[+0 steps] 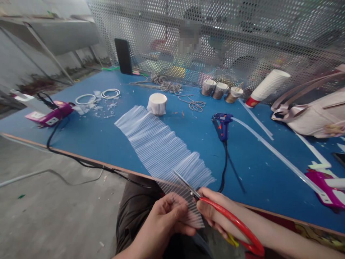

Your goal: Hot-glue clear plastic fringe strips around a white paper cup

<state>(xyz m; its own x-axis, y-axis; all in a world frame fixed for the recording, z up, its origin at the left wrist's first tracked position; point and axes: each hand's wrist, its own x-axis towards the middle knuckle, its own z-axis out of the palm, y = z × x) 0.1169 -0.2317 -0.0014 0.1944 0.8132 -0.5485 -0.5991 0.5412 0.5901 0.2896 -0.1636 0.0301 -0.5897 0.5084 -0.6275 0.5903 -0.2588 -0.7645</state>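
A long strip of white pleated fabric (159,140) stretches over the blue table and hangs past its front edge. My left hand (169,219) pinches the near end of this sheer strip between thumb and fingers. In my right hand (215,212) are red-handled scissors (231,217), their pointed blades lying across the strip just beyond my left fingers. I cannot tell whether the lower blade is under the fabric. Beyond the strip's far end stands a paper cup wrapped in pleated white material (157,104).
A blue glue gun (223,126) with its glue stick and cord lies right of the strip. Small cups (220,90), stacked paper cups (268,88) and a pink bag (318,111) stand behind. Purple power strips (51,113) sit at both sides; a phone (123,56) leans on the mesh.
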